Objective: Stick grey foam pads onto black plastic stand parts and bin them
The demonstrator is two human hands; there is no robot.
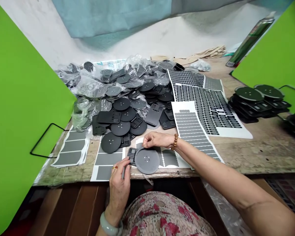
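Note:
In front of me at the table's edge lies a black plastic stand with a round disc base (149, 162); small holes show in the disc's middle. My left hand (120, 178) grips the stand's narrow hinged end, thumb and forefinger on its left side. At the disc's upper rim, my right hand (158, 140) has its fingers closed in a pinch. What lies between those fingertips is too small to make out. Under and beside the stand are sheets of grey adhesive pads (170, 158). Another grey pad sheet (105, 159) lies left of it.
Behind my hands rises a heap of similar black stands (121, 104), many in clear plastic bags. Label sheets (201, 105) spread to the right, beside more stacked stands (249, 95). Grey pads (72, 147) lie at left. Green panels flank both sides; a spray can (252, 39) stands back right.

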